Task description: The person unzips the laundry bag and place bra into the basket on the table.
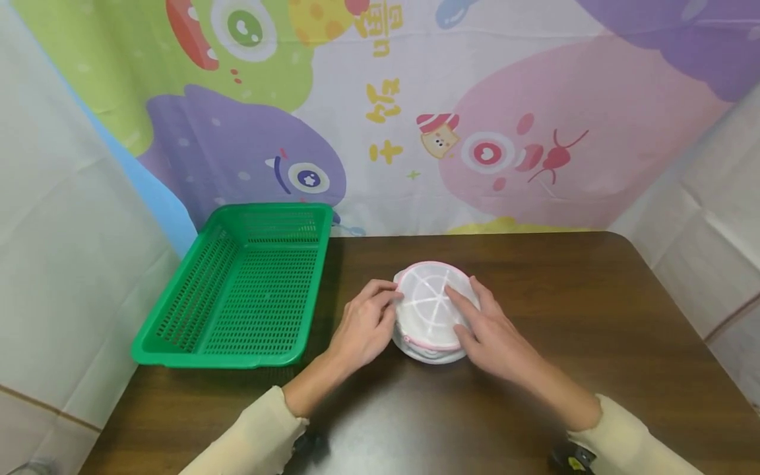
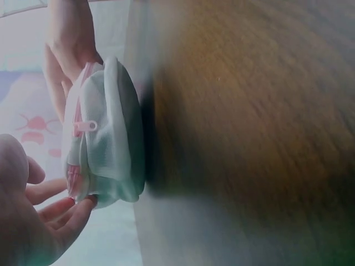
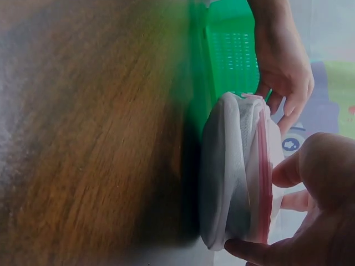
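Observation:
A round white mesh laundry bag (image 1: 436,303) with a pink zip edge lies flat on the brown table, its ribbed mesh top facing up. In the left wrist view its pink zip pull (image 2: 86,126) shows on the near side. My left hand (image 1: 365,323) touches the bag's left rim with relaxed fingertips, the thumb apart from it. My right hand (image 1: 495,330) rests over the right side, index finger and thumb on the top. One right fingertip (image 3: 238,248) reaches the bag's lower side in the right wrist view.
A green perforated plastic basket (image 1: 315,290) stands at the table's left, with nothing in it. Behind the brown table (image 1: 552,297) hangs a cartoon-printed cloth (image 1: 392,198). Pale walls stand to the left and right.

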A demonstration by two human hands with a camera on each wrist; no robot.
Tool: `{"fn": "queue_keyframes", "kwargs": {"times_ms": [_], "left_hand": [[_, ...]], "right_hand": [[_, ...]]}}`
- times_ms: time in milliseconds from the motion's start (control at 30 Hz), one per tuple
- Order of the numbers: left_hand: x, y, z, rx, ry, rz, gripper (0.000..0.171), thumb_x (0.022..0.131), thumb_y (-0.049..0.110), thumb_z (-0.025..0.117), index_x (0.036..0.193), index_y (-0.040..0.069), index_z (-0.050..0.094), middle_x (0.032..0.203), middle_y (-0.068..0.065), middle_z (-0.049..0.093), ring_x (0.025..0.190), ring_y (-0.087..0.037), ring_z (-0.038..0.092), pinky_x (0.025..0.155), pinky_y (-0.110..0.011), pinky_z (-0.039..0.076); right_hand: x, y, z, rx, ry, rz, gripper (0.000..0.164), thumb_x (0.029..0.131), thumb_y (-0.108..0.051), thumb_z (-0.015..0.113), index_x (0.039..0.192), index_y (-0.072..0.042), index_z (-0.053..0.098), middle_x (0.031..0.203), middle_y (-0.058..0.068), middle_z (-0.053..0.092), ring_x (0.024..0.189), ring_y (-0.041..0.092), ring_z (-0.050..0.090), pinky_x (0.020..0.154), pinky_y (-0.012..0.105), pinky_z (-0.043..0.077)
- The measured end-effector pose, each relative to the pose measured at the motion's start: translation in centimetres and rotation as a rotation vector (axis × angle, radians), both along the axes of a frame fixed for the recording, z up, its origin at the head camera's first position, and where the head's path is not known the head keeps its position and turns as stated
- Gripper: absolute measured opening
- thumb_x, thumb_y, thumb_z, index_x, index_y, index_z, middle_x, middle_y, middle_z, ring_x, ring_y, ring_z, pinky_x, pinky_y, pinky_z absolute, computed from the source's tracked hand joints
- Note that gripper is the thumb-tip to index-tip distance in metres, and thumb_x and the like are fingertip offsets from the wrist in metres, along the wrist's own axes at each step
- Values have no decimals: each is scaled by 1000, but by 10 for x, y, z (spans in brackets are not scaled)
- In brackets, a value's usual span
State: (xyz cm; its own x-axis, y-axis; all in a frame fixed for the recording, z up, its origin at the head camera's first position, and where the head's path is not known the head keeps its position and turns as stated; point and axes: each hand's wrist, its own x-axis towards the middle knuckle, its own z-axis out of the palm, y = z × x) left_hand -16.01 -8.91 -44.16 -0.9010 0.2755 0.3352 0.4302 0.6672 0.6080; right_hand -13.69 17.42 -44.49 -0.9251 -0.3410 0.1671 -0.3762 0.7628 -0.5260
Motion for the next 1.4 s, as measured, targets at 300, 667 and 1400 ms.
{"fn": "queue_keyframes", "kwargs": {"times_ms": [300, 667, 1400], "left_hand": [[0, -3, 0, 31, 18, 30, 29, 105, 10, 61, 123, 5, 83, 135, -12, 74, 107, -27, 79, 96, -46, 66], [-4, 0, -1, 2, -59, -66, 46, 107, 21, 63, 151, 7, 70, 168, -14, 60, 144, -38, 69, 121, -60, 56], [9, -1, -2, -4, 28, 42, 31, 104, 13, 64, 126, 4, 82, 143, -10, 70, 115, -29, 77, 97, -46, 63]], "right_hand": [[0, -4, 2, -12, -5, -19, 68, 106, -14, 73, 170, -15, 50, 180, 37, 27, 165, 61, 37, 123, 75, 47], [14, -5, 2, 1, 38, -74, 73, 100, -21, 84, 167, -16, 53, 175, 40, 32, 157, 63, 44, 114, 78, 52], [-8, 0, 1, -13, 2, -3, 64, 105, -15, 73, 166, -15, 53, 176, 39, 32, 160, 63, 43, 118, 78, 49]]}}
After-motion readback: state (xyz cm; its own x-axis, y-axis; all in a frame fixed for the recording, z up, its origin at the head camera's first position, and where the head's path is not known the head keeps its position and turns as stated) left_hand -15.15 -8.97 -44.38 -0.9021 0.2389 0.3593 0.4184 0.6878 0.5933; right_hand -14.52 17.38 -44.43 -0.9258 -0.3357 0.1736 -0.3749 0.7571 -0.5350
